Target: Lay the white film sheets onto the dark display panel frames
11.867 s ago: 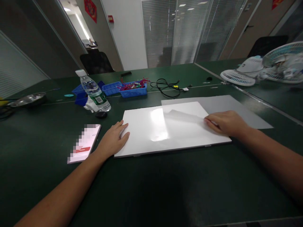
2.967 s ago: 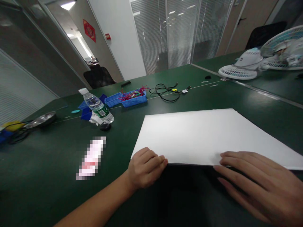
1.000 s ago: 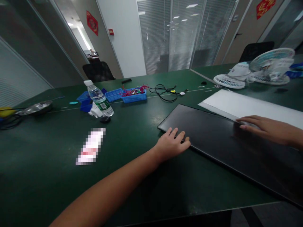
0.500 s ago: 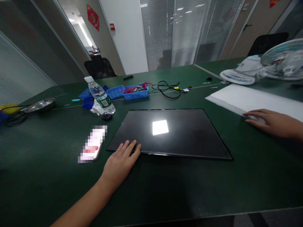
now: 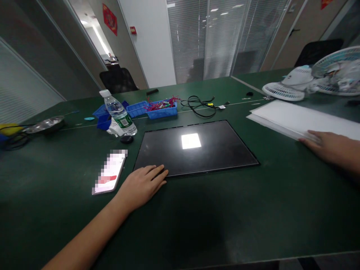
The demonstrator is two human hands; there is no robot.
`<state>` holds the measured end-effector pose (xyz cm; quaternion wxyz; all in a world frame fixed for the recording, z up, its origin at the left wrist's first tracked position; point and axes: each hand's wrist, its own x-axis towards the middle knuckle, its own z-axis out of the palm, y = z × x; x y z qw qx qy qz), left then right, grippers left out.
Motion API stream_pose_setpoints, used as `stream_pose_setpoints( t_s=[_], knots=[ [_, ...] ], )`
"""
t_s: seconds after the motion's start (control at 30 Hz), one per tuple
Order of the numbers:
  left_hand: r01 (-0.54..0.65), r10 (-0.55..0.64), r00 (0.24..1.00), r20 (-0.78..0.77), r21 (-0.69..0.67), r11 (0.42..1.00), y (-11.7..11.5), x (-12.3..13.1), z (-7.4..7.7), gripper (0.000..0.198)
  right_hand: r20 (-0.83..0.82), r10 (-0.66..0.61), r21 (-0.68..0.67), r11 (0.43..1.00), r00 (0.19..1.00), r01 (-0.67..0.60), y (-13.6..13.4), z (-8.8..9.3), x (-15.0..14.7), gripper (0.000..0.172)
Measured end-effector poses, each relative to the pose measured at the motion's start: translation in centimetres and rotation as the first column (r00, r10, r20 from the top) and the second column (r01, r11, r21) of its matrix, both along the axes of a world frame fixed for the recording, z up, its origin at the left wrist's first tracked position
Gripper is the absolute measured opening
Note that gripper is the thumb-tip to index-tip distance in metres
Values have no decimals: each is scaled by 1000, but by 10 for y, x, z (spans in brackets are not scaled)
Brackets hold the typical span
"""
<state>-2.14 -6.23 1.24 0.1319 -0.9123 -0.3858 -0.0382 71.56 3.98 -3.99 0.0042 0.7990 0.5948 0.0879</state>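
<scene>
A flat black display panel (image 5: pixel 197 153) lies on the green table, its glossy face reflecting a bright ceiling light. My left hand (image 5: pixel 147 182) rests on the panel's near-left edge with its fingers stretched out, not wrapped round it. On the right, my right hand (image 5: pixel 327 146) has its fingers at the near edge of a stack of thin white sheets (image 5: pixel 298 116), gripping it. A translucent layer shows along the stack's near-left edge. The right thumb cannot be made out clearly.
A phone (image 5: pixel 111 170), black mouse (image 5: pixel 126 139) and water bottle (image 5: pixel 120 114) stand left of the panel. Blue trays (image 5: pixel 161 112), one with red wires, and a black cable (image 5: pixel 198 107) lie behind. A white fan (image 5: pixel 298 84) is at the far right; a metal dish (image 5: pixel 46 124) sits left.
The panel has slid away from me and turned a little, its right side moving farther back. My left hand has turned with it. My right hand and the sheets have shifted slightly right.
</scene>
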Motion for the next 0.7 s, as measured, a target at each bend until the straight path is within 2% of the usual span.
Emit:
stream_pose_setpoints(
  t_s=[0.07,0.2,0.3,0.4,0.47,0.6,0.7],
  knots=[
    [-4,8,997,72,-59,998,10,-4,5,48,-7,1,-6,1000,1000,-1,-5,6,-6,86],
    [-158,177,968,175,-121,980,38,-10,9,58,-53,47,-5,999,998,-47,-13,21,-21,69],
    [-258,301,925,231,-198,946,54,-12,0,73,-94,49,-24,998,994,-51,-18,30,-27,61],
    [-295,380,888,260,-313,903,60,-12,-13,78,-71,24,-29,999,997,-26,-20,33,-23,52],
    [-295,394,879,268,-343,892,60,-10,-18,77,-45,18,-2,1000,999,-18,-20,33,-16,56],
    [-289,394,875,281,-349,891,56,-4,-20,76,-91,56,60,997,994,-51,-12,31,2,79],
    [-330,436,830,348,-324,887,56,-5,-19,69,-99,36,3,999,994,-36,-1,31,6,63]
  ],
)
